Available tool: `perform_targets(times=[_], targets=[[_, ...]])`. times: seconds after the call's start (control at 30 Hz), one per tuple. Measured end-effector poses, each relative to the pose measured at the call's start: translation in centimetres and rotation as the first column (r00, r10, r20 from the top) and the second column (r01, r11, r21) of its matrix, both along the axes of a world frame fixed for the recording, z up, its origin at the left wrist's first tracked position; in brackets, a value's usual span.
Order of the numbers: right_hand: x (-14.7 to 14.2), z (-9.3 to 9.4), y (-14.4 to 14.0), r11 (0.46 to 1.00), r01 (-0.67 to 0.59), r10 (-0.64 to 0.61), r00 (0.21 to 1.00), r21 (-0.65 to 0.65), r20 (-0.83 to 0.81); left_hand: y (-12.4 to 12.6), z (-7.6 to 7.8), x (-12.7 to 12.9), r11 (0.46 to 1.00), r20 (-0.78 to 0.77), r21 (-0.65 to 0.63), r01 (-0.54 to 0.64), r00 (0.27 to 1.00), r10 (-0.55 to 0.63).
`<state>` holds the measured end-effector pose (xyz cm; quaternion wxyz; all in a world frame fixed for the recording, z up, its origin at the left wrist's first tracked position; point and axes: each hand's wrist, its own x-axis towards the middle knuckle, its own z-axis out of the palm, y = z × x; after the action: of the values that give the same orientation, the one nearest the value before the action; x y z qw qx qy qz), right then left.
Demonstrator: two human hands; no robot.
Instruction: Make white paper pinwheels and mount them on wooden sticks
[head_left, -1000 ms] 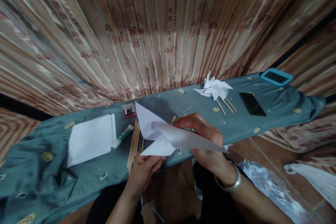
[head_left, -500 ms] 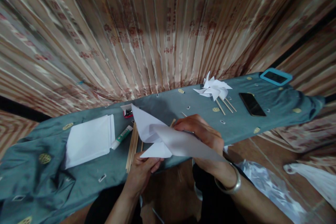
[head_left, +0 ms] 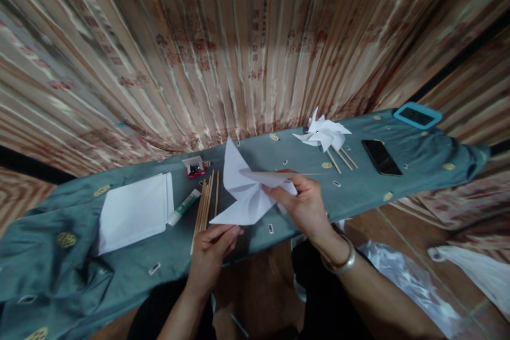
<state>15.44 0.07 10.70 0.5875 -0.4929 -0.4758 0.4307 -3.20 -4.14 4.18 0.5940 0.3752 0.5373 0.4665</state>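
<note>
A white paper pinwheel (head_left: 249, 196) with folded-in blades is held up over the table's front edge. My right hand (head_left: 306, 202) grips it from the right, the thumb pressed near its middle and the other fingers behind the paper. Just under its lower edge is my left hand (head_left: 215, 247), fingers closed in a pinch; whether they hold the paper edge or something small is hidden. Several wooden sticks (head_left: 203, 204) lie left of the pinwheel. Beside them are a green-and-white glue stick (head_left: 185, 206) and a small red box (head_left: 194, 168) with small dark pieces inside.
White paper sheets (head_left: 135, 212) are stacked at left on the green cloth (head_left: 255, 247). Finished white pinwheels (head_left: 324, 133) on sticks lie at back right, near a black phone (head_left: 381, 157) and a blue-framed device (head_left: 417, 115). A clear plastic bag (head_left: 410, 281) lies on the floor.
The pinwheel has turned and tilted up, showing its folded centre. My right hand has come round with its thumb on the front. My left hand has moved slightly; sticks and red box are less covered.
</note>
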Motion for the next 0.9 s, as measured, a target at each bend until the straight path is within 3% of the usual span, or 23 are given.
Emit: perform_targets(times=[0.13, 0.4, 0.7, 0.9], targets=[[-0.1, -0.7, 0.8, 0.992, -0.050, 0.029, 0.985, -0.119, -0.171, 0.0, 0.0, -0.1, 0.997, -0.072, 0.068, -0.031, 0.997, 0.036], [0.2, -2.3, 1.7, 0.975, -0.127, 0.085, 0.972, -0.184, -0.217, 0.3, -0.3, -0.2, 0.990, -0.109, 0.140, -0.028, 0.993, 0.044], [0.6, -3.5, 2.4, 0.925, -0.258, 0.171, 0.939, -0.279, -0.300, -0.4, -1.3, 0.5, 0.996, 0.003, 0.035, -0.082, 0.997, 0.082], [0.9, -4.5, 2.0, 0.886, -0.350, 0.277, 0.926, -0.305, -0.257, -2.6, -1.8, 1.1, 0.989, 0.024, -0.059, -0.138, 0.990, 0.140]])
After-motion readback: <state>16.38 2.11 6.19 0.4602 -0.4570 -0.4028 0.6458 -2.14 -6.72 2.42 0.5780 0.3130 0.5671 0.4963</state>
